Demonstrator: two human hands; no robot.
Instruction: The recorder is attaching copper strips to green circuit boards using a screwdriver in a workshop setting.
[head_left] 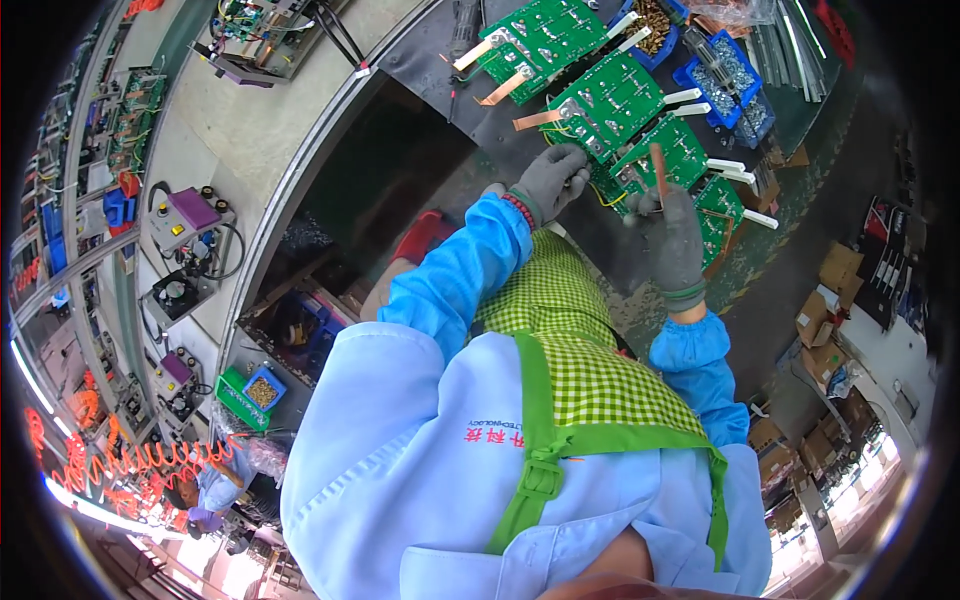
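Observation:
Several green circuit boards (610, 100) with white and copper tabs lie in a slanted row on the dark bench (420, 60). My left hand (553, 180), in a grey glove, is curled at the edge of one board (668, 150) beside yellow wires; what its fingertips pinch is hidden. My right hand (670, 240), also gloved, holds a thin copper strip (658, 172) upright just in front of the nearest boards. Both arms wear blue sleeves, above a green checked apron.
Blue bins of screws (725, 70) and a bin of brass parts (655, 20) stand behind the boards. On the left are grey test boxes with purple tops (190, 210), a small bin (262, 390) and an orange coiled hose (150, 460). Cardboard boxes (830, 290) lie right. Another person (215, 495) is lower left.

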